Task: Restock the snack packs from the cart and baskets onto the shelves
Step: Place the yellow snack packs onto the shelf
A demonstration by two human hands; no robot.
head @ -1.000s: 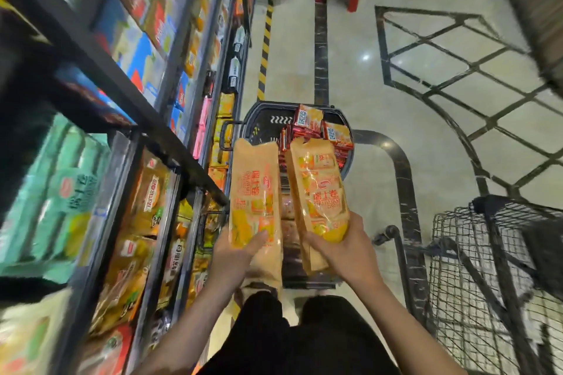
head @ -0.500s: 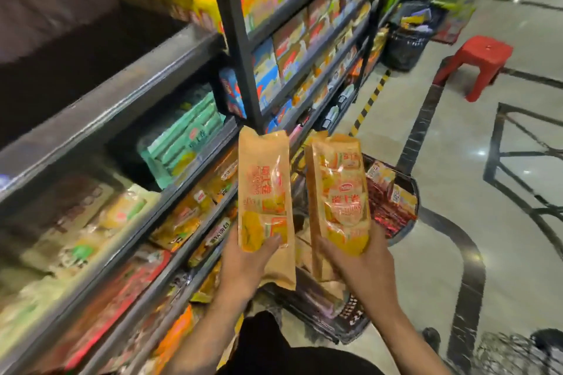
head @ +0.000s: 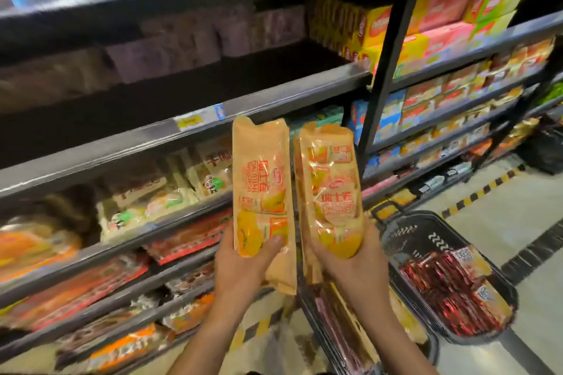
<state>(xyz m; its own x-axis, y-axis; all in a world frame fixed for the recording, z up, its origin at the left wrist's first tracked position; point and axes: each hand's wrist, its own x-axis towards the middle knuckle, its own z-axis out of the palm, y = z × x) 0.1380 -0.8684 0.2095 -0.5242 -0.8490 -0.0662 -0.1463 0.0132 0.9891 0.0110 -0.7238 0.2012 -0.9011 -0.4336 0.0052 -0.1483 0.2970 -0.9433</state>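
I hold two tall orange snack packs upright in front of the shelves. My left hand [head: 243, 265] grips the bottom of the left orange pack [head: 260, 179], thumb across its front. My right hand [head: 355, 268] grips the lower end of the right orange pack [head: 330, 189]. The two packs stand side by side, almost touching. Behind their tops runs a dark shelf [head: 128, 143] with a price tag [head: 198, 122]; the shelf space above it is mostly dark. A black basket [head: 411, 231] with red snack packs [head: 447, 289] sits on the floor at the lower right.
Shelves below and to the left hold pale and orange packs, blurred. A black upright post [head: 393, 49] splits the shelving; right of it are yellow, pink and blue boxes. A second basket [head: 350, 332] lies under my right forearm. A yellow-black floor stripe [head: 484, 189] runs at the right.
My view has swung up and left toward the shelves. Both hands have raised the two orange packs from above the basket to shelf height; the grips are unchanged.
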